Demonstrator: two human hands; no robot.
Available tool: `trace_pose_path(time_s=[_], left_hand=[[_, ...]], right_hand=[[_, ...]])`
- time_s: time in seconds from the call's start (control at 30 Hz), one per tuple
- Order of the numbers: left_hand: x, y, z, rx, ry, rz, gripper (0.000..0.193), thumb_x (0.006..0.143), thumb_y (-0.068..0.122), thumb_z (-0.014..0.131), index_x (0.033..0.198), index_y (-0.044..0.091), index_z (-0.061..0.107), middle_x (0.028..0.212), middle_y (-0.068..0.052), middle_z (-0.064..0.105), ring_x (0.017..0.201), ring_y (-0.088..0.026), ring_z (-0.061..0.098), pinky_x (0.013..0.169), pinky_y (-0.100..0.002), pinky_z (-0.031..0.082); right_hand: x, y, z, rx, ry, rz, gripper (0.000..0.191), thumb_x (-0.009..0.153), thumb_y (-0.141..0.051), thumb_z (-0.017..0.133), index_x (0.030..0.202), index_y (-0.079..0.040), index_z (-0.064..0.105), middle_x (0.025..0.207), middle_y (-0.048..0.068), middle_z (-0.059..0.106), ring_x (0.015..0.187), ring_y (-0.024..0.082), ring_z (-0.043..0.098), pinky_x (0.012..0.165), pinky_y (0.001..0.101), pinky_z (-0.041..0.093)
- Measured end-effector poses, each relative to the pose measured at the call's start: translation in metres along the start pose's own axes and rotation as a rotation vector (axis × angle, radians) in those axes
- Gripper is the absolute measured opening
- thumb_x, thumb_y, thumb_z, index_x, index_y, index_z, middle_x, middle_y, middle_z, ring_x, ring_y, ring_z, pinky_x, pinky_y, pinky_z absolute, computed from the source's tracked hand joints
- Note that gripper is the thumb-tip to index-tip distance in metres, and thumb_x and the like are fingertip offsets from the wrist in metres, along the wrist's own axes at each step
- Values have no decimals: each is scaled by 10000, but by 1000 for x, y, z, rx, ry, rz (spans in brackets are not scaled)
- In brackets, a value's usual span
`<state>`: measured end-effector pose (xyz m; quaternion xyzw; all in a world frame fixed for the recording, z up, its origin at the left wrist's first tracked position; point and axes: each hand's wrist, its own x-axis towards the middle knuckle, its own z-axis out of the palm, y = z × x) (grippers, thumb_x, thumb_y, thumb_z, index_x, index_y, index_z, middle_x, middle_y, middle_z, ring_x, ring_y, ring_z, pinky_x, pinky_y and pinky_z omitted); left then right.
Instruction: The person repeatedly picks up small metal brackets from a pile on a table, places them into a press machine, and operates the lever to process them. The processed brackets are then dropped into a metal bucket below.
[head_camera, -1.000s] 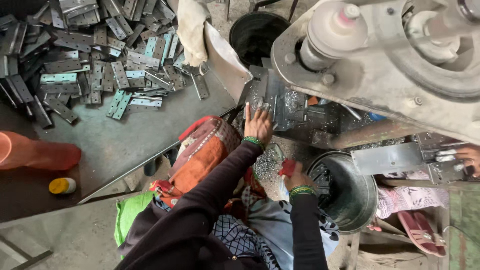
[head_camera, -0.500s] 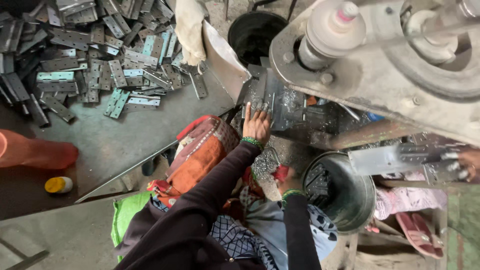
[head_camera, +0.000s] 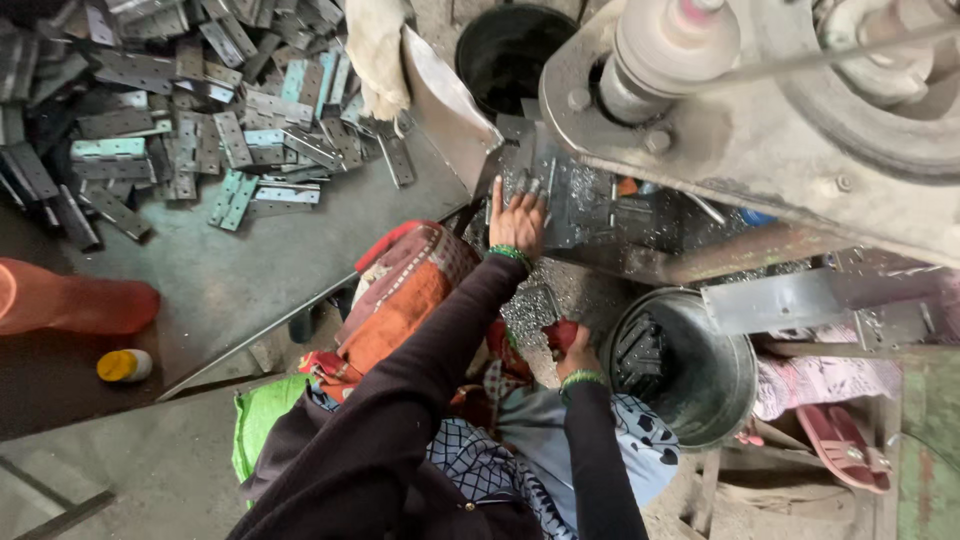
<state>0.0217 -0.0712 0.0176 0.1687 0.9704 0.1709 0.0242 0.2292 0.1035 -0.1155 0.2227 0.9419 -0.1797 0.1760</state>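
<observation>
- Two hands busy: your left hand (head_camera: 517, 220) lies open, fingers spread on the small metal pieces (head_camera: 560, 195) at the press bed's (head_camera: 640, 225) near edge.
- Your right hand (head_camera: 578, 352) looks closed on something red; can't tell what.
- Metal bucket (head_camera: 715, 385) beside it holds only a few dark parts, and the hinge pile (head_camera: 190, 120) on the floor is still big, so plenty looks left.

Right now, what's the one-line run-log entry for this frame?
left hand: flat on press bed | right hand: beside metal bucket, grip unclear | hinge plates: piled on floor
</observation>
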Motion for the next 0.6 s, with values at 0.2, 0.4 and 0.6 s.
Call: trace_pose_path(time_s=[0.2, 0.4, 0.6], left_hand=[[22, 0, -2, 154, 95, 19, 483, 992, 173, 434, 1462, 122, 531, 1569, -94, 494, 1475, -215, 435, 1254, -600, -72], [30, 4, -4, 219, 95, 5, 559, 996, 174, 396, 1552, 127, 435, 1606, -80, 437, 1463, -206, 432, 1253, -595, -77], [10, 2, 0, 83, 120, 5, 576, 997, 146, 374, 1569, 119, 432, 1611, -65, 437, 1497, -205, 392, 1256, -618, -63]], right_hand=[[3, -13, -70, -195, -61, 36, 711, 898, -394, 705, 1417, -164, 278, 1078, 286, 709, 997, 476, 696, 867, 576, 547], [-8, -27, -25, -40, -11, 79, 747, 840, -216, 690, 1468, -212, 285, 1136, 299, 699, 983, 490, 696, 859, 577, 549], [-6, -7, -16, -5, 14, -7, 845, 796, -211, 751, 1467, -163, 239, 1150, 351, 640, 966, 529, 664, 844, 568, 537]])
